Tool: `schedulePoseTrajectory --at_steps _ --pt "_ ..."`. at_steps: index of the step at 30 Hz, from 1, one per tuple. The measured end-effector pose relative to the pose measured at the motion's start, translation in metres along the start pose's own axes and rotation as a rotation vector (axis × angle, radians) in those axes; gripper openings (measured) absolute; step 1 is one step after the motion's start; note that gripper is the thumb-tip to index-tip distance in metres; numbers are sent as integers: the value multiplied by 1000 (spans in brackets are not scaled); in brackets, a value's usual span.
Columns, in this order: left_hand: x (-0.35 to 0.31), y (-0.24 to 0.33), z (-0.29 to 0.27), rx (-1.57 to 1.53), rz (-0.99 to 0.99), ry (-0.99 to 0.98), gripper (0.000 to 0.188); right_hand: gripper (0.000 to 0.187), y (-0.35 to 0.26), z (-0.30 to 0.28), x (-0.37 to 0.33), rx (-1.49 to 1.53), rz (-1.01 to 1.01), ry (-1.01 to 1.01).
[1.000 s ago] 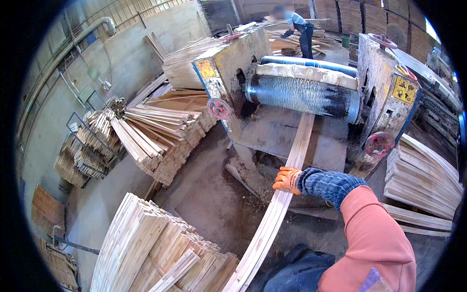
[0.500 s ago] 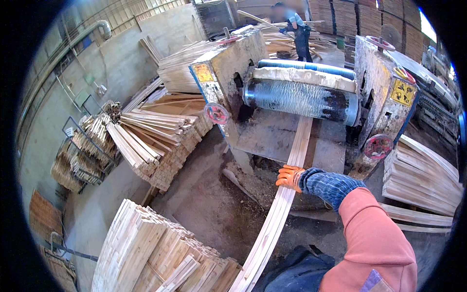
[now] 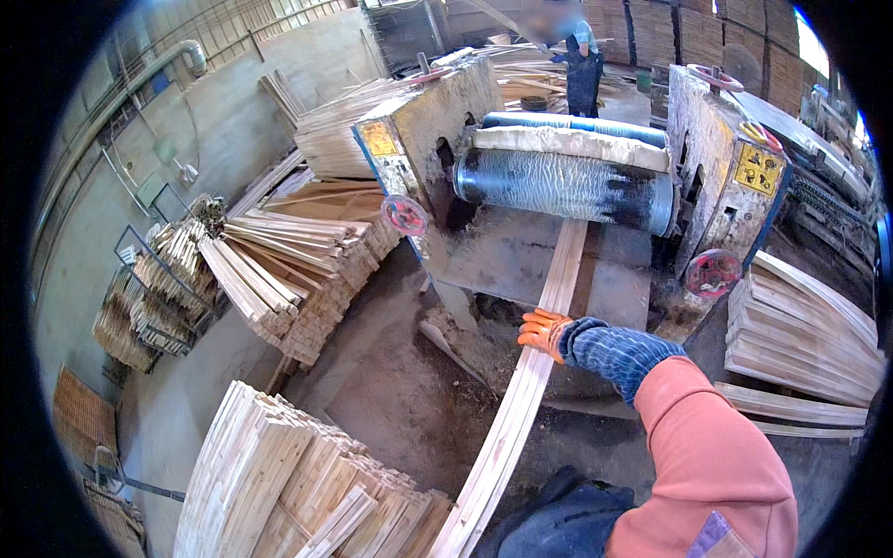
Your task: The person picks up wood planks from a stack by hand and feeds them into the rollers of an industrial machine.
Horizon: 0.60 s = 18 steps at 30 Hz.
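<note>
My right hand (image 3: 544, 335), in an orange glove, is closed over a bundle of long, pale wooden strips (image 3: 502, 437), its fingers wrapped across the top. From the lower edge the strips run up and away from me. Their far end lies on the machine's metal feed table (image 3: 621, 279) and meets the underside of the glue-streaked blue-black roller (image 3: 567, 189). The exact number of strips is hard to tell. My left hand is out of the picture.
Beside the roller stand worn machine housings (image 3: 414, 130) with red handwheels (image 3: 713, 272). Stacked wooden strips lie at near left (image 3: 279, 465), farther left (image 3: 316, 307) and right (image 3: 800, 335). Behind the machine a person (image 3: 583, 70) stands with a long board (image 3: 502, 17).
The view has shifted slightly, moving the machine a little left in the picture. My right hand stays closed on the strips. The person behind has moved a little right and their board is raised.
</note>
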<state>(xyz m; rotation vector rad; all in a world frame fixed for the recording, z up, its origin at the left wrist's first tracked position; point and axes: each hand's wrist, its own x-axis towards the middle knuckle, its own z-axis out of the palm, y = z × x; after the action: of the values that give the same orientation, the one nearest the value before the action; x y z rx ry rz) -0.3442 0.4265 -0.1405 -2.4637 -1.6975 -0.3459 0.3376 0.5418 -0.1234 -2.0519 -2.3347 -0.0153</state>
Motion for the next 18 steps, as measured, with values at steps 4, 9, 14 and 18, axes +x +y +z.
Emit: schedulePoseTrajectory --at_steps 4,9,14,18 --pt "18 14 -20 33 45 11 30 48 9 13 -5 11 23 57" --pt "19 9 -23 77 107 -26 32 50 6 14 -4 -7 44 27" --pt "28 20 -30 109 116 -67 32 61 13 21 -2 58 59 24" --pt "27 21 -20 111 140 29 30 67 18 26 -7 59 73 21"
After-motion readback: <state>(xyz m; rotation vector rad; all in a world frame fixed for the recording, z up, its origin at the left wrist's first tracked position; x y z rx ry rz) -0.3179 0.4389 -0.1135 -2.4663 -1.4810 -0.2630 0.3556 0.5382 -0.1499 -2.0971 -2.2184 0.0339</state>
